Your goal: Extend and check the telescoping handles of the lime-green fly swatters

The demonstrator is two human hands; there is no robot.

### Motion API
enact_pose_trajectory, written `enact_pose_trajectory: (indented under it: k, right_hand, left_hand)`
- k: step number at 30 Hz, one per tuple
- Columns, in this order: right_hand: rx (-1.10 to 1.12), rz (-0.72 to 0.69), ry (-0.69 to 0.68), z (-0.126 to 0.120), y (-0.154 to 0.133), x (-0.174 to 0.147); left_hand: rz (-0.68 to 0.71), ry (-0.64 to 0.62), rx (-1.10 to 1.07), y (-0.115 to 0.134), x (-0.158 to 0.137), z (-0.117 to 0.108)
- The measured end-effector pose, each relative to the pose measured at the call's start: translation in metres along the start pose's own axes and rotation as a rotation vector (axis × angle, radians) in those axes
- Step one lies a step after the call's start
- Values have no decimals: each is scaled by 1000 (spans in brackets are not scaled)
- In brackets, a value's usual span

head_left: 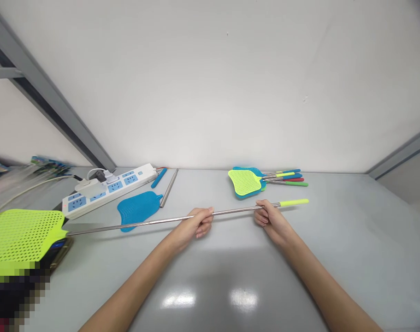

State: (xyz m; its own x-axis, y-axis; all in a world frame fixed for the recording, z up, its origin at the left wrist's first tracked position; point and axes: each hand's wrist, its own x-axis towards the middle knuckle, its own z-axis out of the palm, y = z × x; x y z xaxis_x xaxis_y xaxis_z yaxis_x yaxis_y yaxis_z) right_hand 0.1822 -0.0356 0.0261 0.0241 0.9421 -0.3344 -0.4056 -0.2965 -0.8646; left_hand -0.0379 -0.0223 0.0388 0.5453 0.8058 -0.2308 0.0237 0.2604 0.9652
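A yellow-green fly swatter (233, 211) with a long, extended metal rod lies across both hands above the table. Its perforated head (26, 230) is at the far left, and its yellow grip (294, 202) points right. My left hand (200, 222) is closed round the middle of the rod. Near the grip end, my right hand (269, 219) pinches the rod with curled fingers. Beneath the rod, on the left, rests a loose blue swatter head (139, 208). A metal rod (169, 188) and a blue handle piece (159, 178) lie beside it.
Several stacked swatters (246, 183) lie near the wall, with coloured handles pointing right. A white power strip (109, 190) with plugs and cables stands at the left back. Plastic packaging (26, 173) is behind it. A dark device (62, 253) sits partly under the swatter head.
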Motion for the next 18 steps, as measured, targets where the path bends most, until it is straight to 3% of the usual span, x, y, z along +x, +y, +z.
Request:
enact_pose_trajectory:
  k: [18]
  right_hand:
    - [115,-3,46,-17,-8,9]
  left_hand:
    - [8,23,59,3,1,-15]
